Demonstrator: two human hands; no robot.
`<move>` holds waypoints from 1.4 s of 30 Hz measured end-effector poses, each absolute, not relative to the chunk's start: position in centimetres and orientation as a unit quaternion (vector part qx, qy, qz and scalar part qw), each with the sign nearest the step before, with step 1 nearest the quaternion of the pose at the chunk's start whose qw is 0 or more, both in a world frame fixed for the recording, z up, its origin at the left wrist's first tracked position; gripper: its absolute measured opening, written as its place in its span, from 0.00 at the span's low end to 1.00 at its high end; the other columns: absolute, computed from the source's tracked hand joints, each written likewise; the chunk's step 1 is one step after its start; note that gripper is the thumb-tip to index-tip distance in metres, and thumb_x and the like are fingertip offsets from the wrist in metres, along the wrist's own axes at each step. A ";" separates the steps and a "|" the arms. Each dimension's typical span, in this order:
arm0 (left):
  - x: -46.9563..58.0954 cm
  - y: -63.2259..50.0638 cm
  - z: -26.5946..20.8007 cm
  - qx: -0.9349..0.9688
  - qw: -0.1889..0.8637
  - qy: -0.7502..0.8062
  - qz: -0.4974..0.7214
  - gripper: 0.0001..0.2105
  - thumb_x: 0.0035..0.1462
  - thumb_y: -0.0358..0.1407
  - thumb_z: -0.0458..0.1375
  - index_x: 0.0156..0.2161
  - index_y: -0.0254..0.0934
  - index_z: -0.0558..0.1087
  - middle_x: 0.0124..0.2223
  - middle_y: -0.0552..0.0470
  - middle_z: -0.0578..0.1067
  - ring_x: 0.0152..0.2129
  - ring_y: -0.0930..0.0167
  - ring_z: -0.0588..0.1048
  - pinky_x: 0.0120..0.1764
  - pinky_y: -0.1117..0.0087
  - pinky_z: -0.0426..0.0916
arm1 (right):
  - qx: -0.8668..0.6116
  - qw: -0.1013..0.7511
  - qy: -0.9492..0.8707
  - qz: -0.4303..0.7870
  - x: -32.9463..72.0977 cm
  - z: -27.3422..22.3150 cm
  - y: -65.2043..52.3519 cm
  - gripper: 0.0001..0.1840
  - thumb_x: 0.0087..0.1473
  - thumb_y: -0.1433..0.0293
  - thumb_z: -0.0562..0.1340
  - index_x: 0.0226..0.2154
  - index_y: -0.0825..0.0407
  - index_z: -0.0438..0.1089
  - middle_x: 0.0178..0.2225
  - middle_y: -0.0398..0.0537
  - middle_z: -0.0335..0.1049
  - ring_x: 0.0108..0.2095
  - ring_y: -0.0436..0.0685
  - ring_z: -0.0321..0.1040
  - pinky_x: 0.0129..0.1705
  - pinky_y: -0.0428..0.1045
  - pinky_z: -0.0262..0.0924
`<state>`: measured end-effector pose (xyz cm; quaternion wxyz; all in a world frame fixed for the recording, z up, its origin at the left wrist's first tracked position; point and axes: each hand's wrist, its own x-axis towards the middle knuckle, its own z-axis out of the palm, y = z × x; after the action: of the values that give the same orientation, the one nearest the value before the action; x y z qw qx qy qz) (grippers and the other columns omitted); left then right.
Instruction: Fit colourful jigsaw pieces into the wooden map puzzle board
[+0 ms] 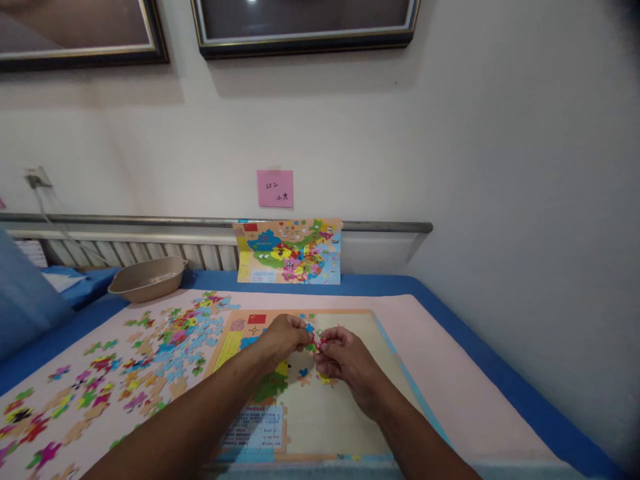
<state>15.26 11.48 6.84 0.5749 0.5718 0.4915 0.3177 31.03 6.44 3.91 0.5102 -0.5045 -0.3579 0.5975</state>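
Observation:
Over the middle of a partly filled jigsaw board [350, 427], my two hands meet. My right hand [345, 357] has its fingers closed on a small red and white puzzle piece [319, 341]. My left hand [287, 337] is closed too, its fingertips by a blue puzzle piece [309, 328]; whether it grips that piece is partly hidden. Joined pieces of a map fill the board's left side, among them a red flag [257, 319] and a block of printed text [255, 430]. A loose blue and orange piece [303, 377] lies below my hands.
Many loose puzzle pieces [165, 347] spread over the pink sheet [450, 373] on the left. A brown basin [149, 279] stands at the back left. The reference map picture [289, 252] leans against the wall under a metal rail [390, 227]. A blue cloth [25, 300] shows at far left.

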 end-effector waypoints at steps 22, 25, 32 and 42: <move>14.8 12.4 4.8 0.583 0.577 0.471 0.324 0.07 0.36 0.36 0.62 0.20 0.36 0.69 0.16 0.58 0.66 0.17 0.76 0.60 0.23 0.72 0.50 | -0.507 0.524 -0.364 0.580 31.1 3.7 6.4 0.18 0.39 0.73 0.69 0.35 0.51 0.65 0.29 0.42 0.72 0.29 0.54 0.77 0.32 0.46 0.73; 14.8 12.5 4.6 0.584 0.578 0.469 0.324 0.07 0.36 0.35 0.61 0.20 0.36 0.68 0.16 0.59 0.65 0.16 0.76 0.60 0.23 0.72 0.49 | -0.509 0.522 -0.368 0.577 31.1 3.6 6.5 0.18 0.39 0.73 0.68 0.35 0.51 0.65 0.29 0.41 0.71 0.28 0.54 0.76 0.32 0.47 0.72; 15.0 12.4 4.9 0.584 0.578 0.466 0.328 0.06 0.35 0.35 0.60 0.18 0.37 0.67 0.16 0.58 0.64 0.17 0.76 0.60 0.23 0.72 0.50 | -0.506 0.507 -0.389 0.579 31.1 3.5 6.6 0.18 0.40 0.68 0.68 0.35 0.50 0.62 0.26 0.41 0.72 0.23 0.50 0.70 0.28 0.45 0.68; 15.3 12.0 5.4 0.575 0.602 0.437 0.340 0.09 0.36 0.38 0.62 0.20 0.37 0.65 0.16 0.60 0.61 0.16 0.77 0.58 0.23 0.72 0.49 | -0.514 0.460 -0.462 0.557 30.6 3.5 6.0 0.13 0.41 0.61 0.62 0.29 0.51 0.64 0.17 0.36 0.63 0.13 0.45 0.53 0.14 0.41 0.44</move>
<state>15.26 11.96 5.37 0.6018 0.5751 0.4373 0.3404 30.57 6.04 3.51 0.4604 -0.5140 -0.4624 0.5569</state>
